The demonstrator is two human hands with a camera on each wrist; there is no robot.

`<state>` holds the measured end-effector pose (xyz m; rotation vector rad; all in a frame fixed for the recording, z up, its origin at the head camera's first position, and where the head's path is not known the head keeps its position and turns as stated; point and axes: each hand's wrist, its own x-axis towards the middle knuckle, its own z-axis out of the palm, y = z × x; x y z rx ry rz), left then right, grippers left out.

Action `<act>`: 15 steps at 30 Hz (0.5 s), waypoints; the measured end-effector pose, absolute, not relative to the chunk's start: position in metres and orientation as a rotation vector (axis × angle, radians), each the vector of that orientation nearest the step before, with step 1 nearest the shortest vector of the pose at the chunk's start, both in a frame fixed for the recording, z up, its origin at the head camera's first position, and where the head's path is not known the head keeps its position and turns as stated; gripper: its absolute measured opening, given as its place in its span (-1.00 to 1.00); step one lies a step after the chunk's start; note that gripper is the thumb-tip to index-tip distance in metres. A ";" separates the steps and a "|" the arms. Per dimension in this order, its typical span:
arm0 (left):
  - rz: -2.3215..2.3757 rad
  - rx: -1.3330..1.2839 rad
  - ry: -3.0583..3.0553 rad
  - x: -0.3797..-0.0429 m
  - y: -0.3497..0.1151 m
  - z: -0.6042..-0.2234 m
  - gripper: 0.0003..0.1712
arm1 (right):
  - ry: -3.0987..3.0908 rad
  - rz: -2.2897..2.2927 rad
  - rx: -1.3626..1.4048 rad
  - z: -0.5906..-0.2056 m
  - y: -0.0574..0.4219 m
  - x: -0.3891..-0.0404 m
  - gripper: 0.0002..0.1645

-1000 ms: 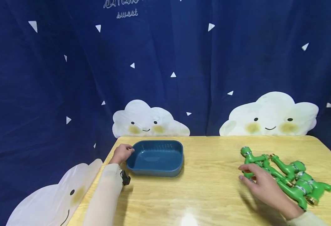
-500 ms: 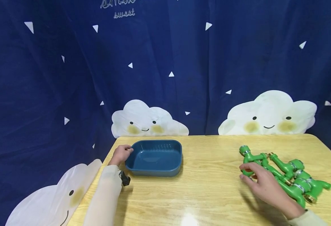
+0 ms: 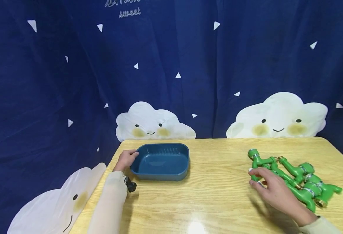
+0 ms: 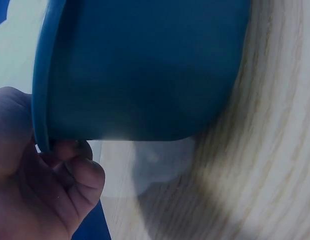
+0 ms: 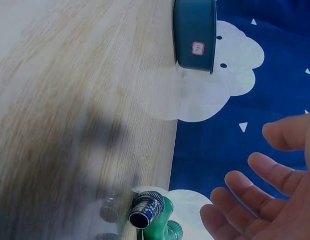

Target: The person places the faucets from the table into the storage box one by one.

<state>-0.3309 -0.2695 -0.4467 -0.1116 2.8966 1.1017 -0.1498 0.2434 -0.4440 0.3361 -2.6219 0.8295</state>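
A blue rectangular plastic basin (image 3: 162,178) with rounded corners stands at the table's left back, nothing inside it. My left hand (image 3: 126,159) pinches its left rim; in the left wrist view the fingers curl under the lip of the basin (image 4: 144,75). On the right lie several green plastic taps (image 3: 288,177) with threaded metal ends, bunched together. Over their near left side hovers my right hand (image 3: 273,191), fingers loosely spread and holding nothing. The right wrist view shows this hand (image 5: 265,195) apart from a green tap (image 5: 157,227) below it. Part of the bunch is hidden behind the hand.
The light wooden table (image 3: 218,182) ends at a dark blue curtain (image 3: 200,65) printed with smiling clouds. A black strap piece (image 3: 129,184) sits at my left wrist.
Both hands keep their places, the left at the basin rim and the right above the taps. The head view tilts very slightly.
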 end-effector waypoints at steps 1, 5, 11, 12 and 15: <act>1.114 -0.123 2.893 -0.330 -0.270 -0.447 -0.54 | -2.628 0.837 0.340 -0.444 0.243 -0.150 -0.71; 1.143 -0.129 2.881 -0.326 -0.271 -0.448 -0.54 | -2.605 0.818 0.366 -0.445 0.242 -0.151 -0.70; 1.143 -0.105 2.888 -0.323 -0.270 -0.450 -0.54 | -2.551 0.779 0.417 -0.443 0.239 -0.155 -0.69; 1.139 -0.098 2.896 -0.322 -0.271 -0.450 -0.54 | -2.552 0.785 0.423 -0.443 0.238 -0.155 -0.69; 1.126 -0.065 2.912 -0.318 -0.273 -0.449 -0.55 | -2.566 0.805 0.430 -0.443 0.235 -0.156 -0.70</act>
